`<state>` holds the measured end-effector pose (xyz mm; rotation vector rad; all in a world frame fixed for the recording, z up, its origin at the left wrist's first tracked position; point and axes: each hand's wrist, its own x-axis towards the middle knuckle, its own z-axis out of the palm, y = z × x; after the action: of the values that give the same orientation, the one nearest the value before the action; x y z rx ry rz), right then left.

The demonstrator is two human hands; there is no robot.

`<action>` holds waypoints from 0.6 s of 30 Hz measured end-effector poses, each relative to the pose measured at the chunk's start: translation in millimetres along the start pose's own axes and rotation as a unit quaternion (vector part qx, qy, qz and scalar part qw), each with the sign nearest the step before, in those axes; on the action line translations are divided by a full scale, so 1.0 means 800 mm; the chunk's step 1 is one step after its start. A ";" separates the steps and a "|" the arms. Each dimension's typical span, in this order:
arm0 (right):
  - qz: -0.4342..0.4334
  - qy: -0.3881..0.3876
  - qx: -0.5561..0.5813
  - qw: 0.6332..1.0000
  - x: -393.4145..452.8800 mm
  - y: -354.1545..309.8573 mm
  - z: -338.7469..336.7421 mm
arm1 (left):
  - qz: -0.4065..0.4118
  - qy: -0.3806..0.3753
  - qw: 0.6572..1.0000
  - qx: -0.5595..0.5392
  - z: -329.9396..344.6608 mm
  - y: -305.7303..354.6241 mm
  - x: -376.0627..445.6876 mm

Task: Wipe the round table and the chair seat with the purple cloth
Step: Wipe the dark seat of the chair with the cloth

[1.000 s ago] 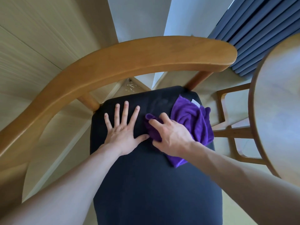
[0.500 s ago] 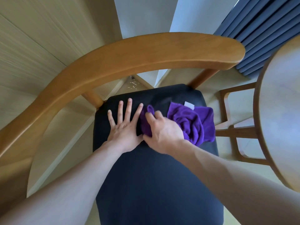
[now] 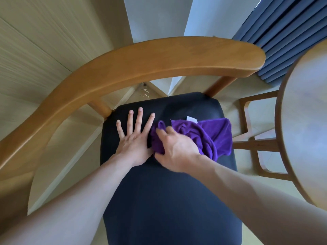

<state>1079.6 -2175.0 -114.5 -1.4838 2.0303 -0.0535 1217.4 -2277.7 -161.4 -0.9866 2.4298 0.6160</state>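
Fingers (image 3: 160,132) of the right hand (image 3: 177,149) grip the crumpled purple cloth (image 3: 208,137) on the dark chair seat (image 3: 159,200).

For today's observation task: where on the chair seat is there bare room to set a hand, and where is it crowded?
Bare: the near half of the seat, below both wrists, and a strip between fingertips and backrest. Crowded: the far middle, where the left hand lies flat beside the right hand gripping the cloth.
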 end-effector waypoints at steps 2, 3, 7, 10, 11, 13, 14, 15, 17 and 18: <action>-0.020 -0.007 0.006 1.000 -0.009 0.014 -0.008 | 0.000 -0.001 1.000 -0.001 0.000 0.000 0.000; -0.003 0.029 0.031 0.999 -0.010 0.025 -0.014 | -0.002 0.003 1.000 0.000 0.000 0.000 0.000; 0.269 0.226 0.221 0.910 0.012 0.072 -0.040 | -0.010 0.013 1.000 0.020 0.006 0.000 0.000; 0.324 0.157 0.176 0.916 0.028 0.056 -0.037 | -0.013 0.020 0.999 0.025 0.007 -0.001 0.000; 0.272 0.120 0.126 0.946 0.027 0.039 -0.030 | -0.011 0.021 0.999 0.026 0.006 -0.001 0.000; 0.131 0.047 0.053 0.989 0.011 0.005 -0.014 | -0.004 0.013 1.000 0.017 0.003 0.000 0.000; 0.075 0.006 0.039 0.996 0.000 -0.007 -0.008 | -0.005 0.002 1.000 0.010 0.001 0.001 -0.001; 0.043 -0.029 0.040 0.998 -0.009 -0.012 -0.006 | -0.008 -0.007 1.000 0.007 -0.001 0.001 -0.001; 0.030 -0.079 0.073 0.994 -0.019 -0.008 -0.014 | -0.010 -0.015 1.000 0.009 -0.005 0.002 -0.002; 0.033 -0.084 0.106 0.990 -0.022 -0.004 -0.024 | -0.009 -0.017 1.000 0.007 -0.006 0.003 -0.003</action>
<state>1075.8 -2166.6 -90.0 -1.2475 1.8734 -0.1099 1216.2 -2277.8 -155.9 -0.9836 2.3904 0.6040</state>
